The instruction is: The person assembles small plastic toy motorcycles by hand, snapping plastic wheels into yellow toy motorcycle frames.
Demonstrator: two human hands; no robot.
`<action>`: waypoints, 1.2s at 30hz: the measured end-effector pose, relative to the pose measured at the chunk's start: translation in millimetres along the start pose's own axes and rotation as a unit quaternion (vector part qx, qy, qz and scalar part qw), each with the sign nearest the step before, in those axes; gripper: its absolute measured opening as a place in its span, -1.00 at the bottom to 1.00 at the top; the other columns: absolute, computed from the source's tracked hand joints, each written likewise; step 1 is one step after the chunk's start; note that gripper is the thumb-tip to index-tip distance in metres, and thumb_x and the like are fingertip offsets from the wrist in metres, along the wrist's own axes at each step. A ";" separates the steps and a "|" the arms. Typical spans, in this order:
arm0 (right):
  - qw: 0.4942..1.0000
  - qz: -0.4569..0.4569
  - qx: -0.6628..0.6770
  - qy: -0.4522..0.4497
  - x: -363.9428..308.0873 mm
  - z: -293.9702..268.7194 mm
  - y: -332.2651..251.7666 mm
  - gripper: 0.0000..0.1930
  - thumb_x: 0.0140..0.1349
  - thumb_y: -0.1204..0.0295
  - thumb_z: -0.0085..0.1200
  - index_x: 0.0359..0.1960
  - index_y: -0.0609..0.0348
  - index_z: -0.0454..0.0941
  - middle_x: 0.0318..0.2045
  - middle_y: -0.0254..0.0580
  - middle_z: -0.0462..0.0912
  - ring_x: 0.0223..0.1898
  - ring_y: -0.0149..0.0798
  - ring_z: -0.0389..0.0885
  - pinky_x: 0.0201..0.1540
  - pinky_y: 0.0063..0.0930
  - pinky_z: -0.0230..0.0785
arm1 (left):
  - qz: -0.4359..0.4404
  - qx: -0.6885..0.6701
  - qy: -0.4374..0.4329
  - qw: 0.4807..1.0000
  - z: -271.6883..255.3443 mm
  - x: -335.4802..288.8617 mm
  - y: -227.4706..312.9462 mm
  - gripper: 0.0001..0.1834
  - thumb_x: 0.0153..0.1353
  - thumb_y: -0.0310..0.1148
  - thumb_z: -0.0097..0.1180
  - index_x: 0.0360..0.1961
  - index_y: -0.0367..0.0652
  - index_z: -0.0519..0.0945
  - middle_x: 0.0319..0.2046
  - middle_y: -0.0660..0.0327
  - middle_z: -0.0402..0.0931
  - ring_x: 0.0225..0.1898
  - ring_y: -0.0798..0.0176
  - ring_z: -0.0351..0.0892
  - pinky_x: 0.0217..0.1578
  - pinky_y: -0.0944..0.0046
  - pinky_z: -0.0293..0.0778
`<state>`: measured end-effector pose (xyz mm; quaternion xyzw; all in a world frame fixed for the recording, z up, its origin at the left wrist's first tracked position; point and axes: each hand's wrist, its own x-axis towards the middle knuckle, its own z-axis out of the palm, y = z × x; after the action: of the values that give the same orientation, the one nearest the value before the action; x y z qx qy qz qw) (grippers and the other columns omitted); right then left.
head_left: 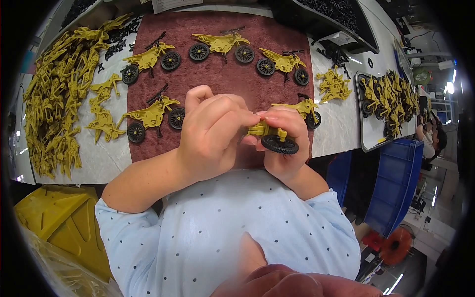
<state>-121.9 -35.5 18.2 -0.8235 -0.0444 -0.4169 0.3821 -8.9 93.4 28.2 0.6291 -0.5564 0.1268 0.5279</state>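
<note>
A yellow toy motorcycle part with a black wheel [280, 144] is held up before my chest. My right hand [288, 133] is closed round it, the wheel lying flat across the palm side. My left hand [213, 128] has its fingers pinched at the other end of the yellow piece, its fingertips meeting those of the right. What lies between the fingertips is hidden. Around my hands, on a dark red cloth [193, 79], stand several yellow toy motorcycles [219, 43] with black wheels and handlebars. One toy motorcycle [302, 108] is partly covered by my right hand.
A large heap of yellow parts [62, 94] covers the left side, with loose yellow body pieces [104, 121] beside the cloth. Small yellow pieces [334, 85] lie to the right. A tray [364, 136] there holds more motorcycles. Black bins [341, 42] hold black parts at the back.
</note>
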 end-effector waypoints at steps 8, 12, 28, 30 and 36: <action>0.995 0.061 0.067 -0.040 7.2 -2.3 3.0 -0.68 0.22 0.33 0.17 -0.11 0.25 0.42 -0.18 -0.04 0.57 -0.14 -0.16 0.52 -0.03 -0.29 0.35 | -0.008 0.010 -0.032 0.999 -6.6 5.8 -6.7 -0.68 -0.19 -0.50 0.26 -0.30 -0.16 0.57 -0.45 0.29 0.49 -0.37 0.24 0.53 -0.25 0.23 0.17; 0.977 0.084 0.192 -0.029 9.8 -7.8 16.5 -0.62 0.22 0.22 0.18 -0.10 0.25 0.41 -0.16 -0.03 0.57 -0.08 -0.15 0.49 0.03 -0.27 0.32 | -0.029 0.010 -0.044 0.999 -14.6 20.9 1.1 -0.56 -0.22 -0.59 0.29 -0.18 -0.24 0.61 -0.28 0.13 0.59 -0.23 0.06 0.61 -0.10 0.14 0.39; 0.960 -0.039 -0.273 0.042 11.9 -9.6 -12.9 -0.74 -0.16 0.28 0.43 -0.39 -0.18 0.63 -0.09 -0.19 0.30 -0.07 -0.10 0.28 -0.10 -0.32 0.19 | 0.109 0.268 0.006 0.957 -23.7 10.9 4.1 -0.63 -0.17 -0.44 0.24 -0.21 -0.20 0.68 -0.22 0.20 0.59 -0.28 0.24 0.59 -0.26 0.29 0.09; 0.959 -0.030 -0.281 0.033 11.1 -9.6 -15.4 -0.76 -0.15 0.29 0.43 -0.40 -0.17 0.64 -0.09 -0.19 0.31 -0.07 -0.10 0.28 -0.10 -0.32 0.19 | 0.127 0.275 0.023 0.953 -22.4 8.4 3.6 -0.64 -0.16 -0.44 0.23 -0.22 -0.20 0.68 -0.21 0.23 0.59 -0.29 0.25 0.58 -0.26 0.29 0.09; 0.969 -0.017 -0.240 0.062 5.1 -5.1 -17.8 -0.82 -0.09 0.36 0.35 -0.41 -0.11 0.64 -0.07 -0.16 0.32 -0.05 -0.10 0.28 -0.05 -0.29 0.20 | 0.164 0.303 0.049 0.937 -20.6 2.8 7.0 -0.64 -0.17 -0.45 0.25 -0.23 -0.19 0.70 -0.20 0.30 0.57 -0.35 0.29 0.49 -0.26 0.29 0.11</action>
<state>-128.8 -27.6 34.2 -0.8628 0.0671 -0.4720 0.1683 -5.0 109.7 42.4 0.6524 -0.5604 0.4048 0.3106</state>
